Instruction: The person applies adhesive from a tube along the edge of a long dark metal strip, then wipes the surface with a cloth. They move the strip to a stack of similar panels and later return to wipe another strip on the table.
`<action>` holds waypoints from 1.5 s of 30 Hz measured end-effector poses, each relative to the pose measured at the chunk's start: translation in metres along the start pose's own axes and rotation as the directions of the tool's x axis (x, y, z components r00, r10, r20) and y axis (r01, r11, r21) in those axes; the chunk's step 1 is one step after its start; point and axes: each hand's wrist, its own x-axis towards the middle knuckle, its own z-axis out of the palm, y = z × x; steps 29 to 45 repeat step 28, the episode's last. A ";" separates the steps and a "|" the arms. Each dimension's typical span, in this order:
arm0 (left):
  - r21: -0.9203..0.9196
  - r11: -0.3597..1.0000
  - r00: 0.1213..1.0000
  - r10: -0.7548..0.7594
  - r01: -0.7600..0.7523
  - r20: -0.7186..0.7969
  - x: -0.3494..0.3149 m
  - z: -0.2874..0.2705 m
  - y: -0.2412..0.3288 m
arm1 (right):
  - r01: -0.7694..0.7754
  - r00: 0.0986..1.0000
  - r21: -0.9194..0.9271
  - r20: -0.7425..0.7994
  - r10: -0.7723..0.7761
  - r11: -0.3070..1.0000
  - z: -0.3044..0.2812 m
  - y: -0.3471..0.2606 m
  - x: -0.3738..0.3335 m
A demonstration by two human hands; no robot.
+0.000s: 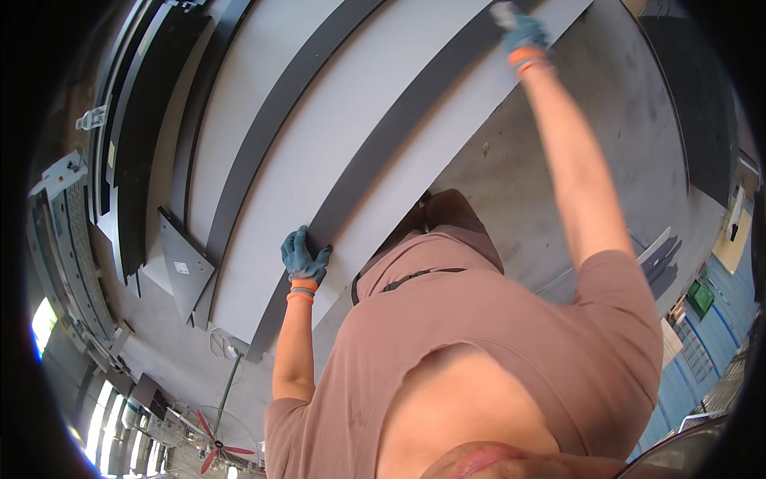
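Observation:
A long dark grey bar (pixel 403 116) lies aslant across a pale, wide surface (pixel 471 104) before me. My left hand (pixel 303 259), in a blue-grey glove with an orange cuff, grips this bar near its near end, fingers and thumb on either side. At the bar's far end is my right hand (pixel 527 33), gloved alike, its arm stretched out. It is smeared by motion, but its fingers close round a crumpled white cloth-like piece (pixel 504 14) against the bar. Another dark grey bar (pixel 259 148) runs alongside to the left.
Further left, long dark profiles (pixel 152 120) are stacked beside a grey angled plate (pixel 183 267) with a label. A fan with red blades (pixel 215 443) stands at the lower left. Grey floor (pixel 614 104) lies to the right, with a green bin (pixel 700 297) beyond.

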 end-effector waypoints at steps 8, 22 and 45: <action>0.011 1.000 1.000 -0.005 0.006 -0.030 -0.005 0.000 0.005 | 0.713 0.698 -0.094 -0.005 -0.716 0.695 0.051 -0.082 -0.151; 0.095 0.995 1.000 -0.026 0.025 0.012 -0.002 -0.003 0.011 | -0.055 0.998 0.037 0.034 0.054 0.998 -0.008 -0.010 0.062; 0.259 0.961 0.995 0.102 -0.095 -0.015 0.050 -0.007 0.096 | 0.383 0.886 0.046 -0.301 -0.353 0.923 -0.028 -0.029 0.021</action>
